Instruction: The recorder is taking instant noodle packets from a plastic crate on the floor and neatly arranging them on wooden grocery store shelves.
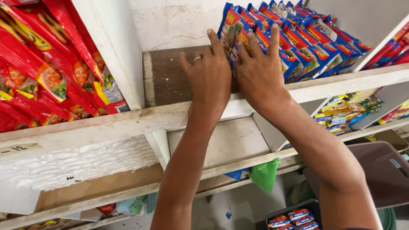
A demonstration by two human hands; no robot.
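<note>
Both my left hand [209,76] and right hand [258,72] lie open, flat against the row of blue packets [294,40], keeping it upright beside the shelf's bare part [164,76].

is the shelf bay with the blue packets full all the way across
No, the blue packets fill only the right part; bare brown shelf board shows left of the left hand.

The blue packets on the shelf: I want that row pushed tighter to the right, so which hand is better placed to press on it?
Probably the right hand: its fingers lie on the front blue packets. The left hand sits beside the row's end.
</note>
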